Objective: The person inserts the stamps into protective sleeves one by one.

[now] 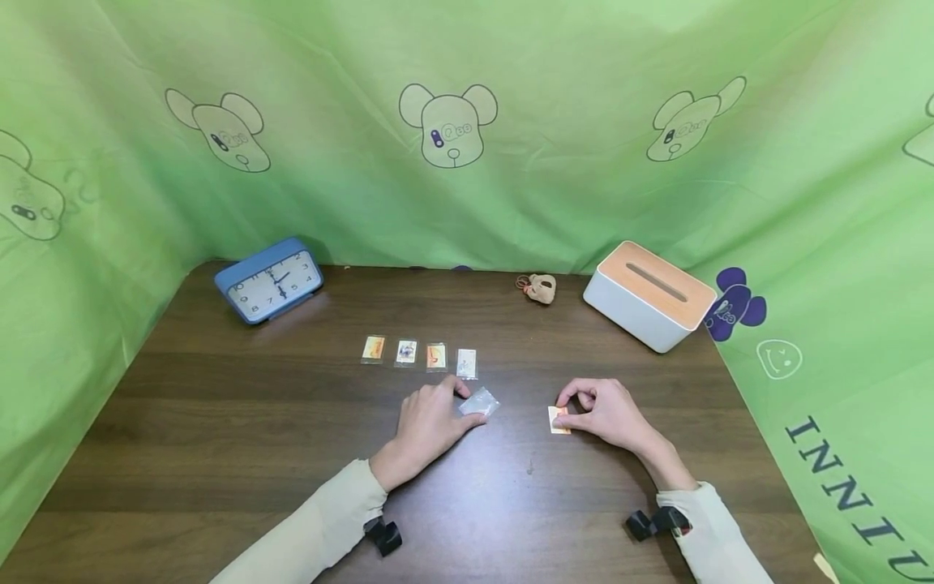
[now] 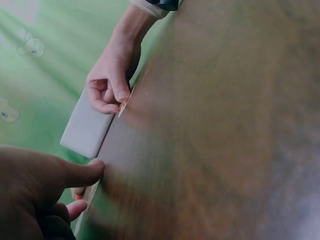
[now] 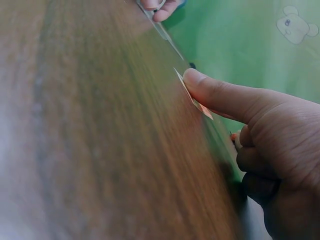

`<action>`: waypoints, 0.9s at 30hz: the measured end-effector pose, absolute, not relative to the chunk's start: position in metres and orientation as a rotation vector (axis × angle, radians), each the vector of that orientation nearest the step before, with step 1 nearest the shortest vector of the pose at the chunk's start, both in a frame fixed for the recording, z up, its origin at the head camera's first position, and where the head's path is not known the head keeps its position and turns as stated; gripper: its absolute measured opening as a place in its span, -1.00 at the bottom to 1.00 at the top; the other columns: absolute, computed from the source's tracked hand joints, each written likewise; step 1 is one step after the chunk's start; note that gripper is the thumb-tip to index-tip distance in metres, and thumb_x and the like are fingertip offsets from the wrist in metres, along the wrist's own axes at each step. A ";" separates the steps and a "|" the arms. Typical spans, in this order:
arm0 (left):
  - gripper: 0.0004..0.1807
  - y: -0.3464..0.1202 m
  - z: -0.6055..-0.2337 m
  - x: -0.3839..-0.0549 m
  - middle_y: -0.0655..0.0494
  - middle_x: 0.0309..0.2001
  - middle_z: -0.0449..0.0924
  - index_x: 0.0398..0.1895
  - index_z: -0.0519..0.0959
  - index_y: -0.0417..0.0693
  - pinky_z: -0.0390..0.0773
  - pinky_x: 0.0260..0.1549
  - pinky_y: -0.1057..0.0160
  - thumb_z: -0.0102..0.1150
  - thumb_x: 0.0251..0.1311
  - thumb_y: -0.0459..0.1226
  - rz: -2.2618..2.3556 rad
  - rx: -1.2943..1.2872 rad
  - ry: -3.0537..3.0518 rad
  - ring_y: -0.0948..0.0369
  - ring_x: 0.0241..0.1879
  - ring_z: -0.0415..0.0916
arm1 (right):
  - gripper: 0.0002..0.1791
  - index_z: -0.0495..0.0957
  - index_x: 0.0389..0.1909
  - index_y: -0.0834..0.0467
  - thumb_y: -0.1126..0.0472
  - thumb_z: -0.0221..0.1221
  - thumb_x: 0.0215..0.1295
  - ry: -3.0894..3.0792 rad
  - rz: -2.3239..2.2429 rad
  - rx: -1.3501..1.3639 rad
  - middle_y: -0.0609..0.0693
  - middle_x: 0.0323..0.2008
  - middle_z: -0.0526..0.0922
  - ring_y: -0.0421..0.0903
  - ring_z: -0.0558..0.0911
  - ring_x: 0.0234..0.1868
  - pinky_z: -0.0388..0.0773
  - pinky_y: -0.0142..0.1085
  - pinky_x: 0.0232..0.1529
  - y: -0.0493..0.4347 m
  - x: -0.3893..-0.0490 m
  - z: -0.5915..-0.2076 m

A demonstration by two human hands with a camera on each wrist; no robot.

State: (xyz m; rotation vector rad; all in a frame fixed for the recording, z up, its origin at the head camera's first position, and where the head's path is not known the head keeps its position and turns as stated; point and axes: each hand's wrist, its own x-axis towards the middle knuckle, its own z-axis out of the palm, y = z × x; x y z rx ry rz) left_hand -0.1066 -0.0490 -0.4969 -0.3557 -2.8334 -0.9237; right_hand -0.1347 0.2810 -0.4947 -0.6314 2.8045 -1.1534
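Observation:
Between the thumb and fingers of my left hand [image 1: 430, 418] is a small clear plastic sleeve [image 1: 479, 402], held low over the table. To the right, my right hand [image 1: 609, 414] pinches a small orange-and-white card [image 1: 559, 420] by its right side. The right wrist view shows the thumb on the face of this card [image 3: 194, 96], seen nearly edge-on. Card and sleeve are apart. Beyond the left hand, several small cards in clear sleeves lie in a row; the rightmost is a pale card [image 1: 467, 363], the leftmost an orange one [image 1: 374, 349].
A blue clock [image 1: 270, 280] stands at the back left of the brown table [image 1: 219, 454]. At the back right is a white tissue box [image 1: 645, 300] with a wooden top. A small beige pouch [image 1: 541, 289] lies by the back edge. Green cloth [image 1: 452, 211] hangs around the table.

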 end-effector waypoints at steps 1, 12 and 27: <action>-0.53 -0.048 -0.495 -0.107 0.10 -0.44 0.74 -0.18 0.71 0.06 0.54 -0.53 0.05 0.75 0.05 0.09 -0.917 -0.361 -2.851 0.12 -0.53 0.59 | -0.68 0.74 -0.36 -0.13 0.09 0.75 0.04 2.805 -1.159 -0.628 -0.31 -0.59 0.15 -0.36 0.16 -0.52 0.14 -0.36 -0.44 0.281 -0.135 -0.494; -0.67 -0.056 -0.493 -0.113 0.35 -0.65 0.37 -0.36 0.71 0.14 0.38 -0.53 0.21 0.78 0.03 -0.06 -1.178 -0.306 -2.940 0.33 -0.62 0.31 | -0.70 0.77 -0.31 -0.11 0.08 0.74 0.06 2.845 -1.101 -0.594 -0.32 -0.60 0.17 -0.35 0.16 -0.54 0.12 -0.35 -0.47 0.278 -0.135 -0.493; -0.82 -0.066 -0.503 -0.115 0.42 -0.69 0.11 -0.37 0.78 0.04 0.13 -0.59 0.35 0.68 0.20 -0.20 -1.498 -0.434 -2.694 0.46 -0.64 0.03 | -0.77 0.74 -0.35 -0.07 0.18 0.65 0.20 2.820 -1.077 -0.474 -0.29 -0.62 0.16 -0.33 0.15 -0.54 0.12 -0.35 -0.43 0.271 -0.134 -0.487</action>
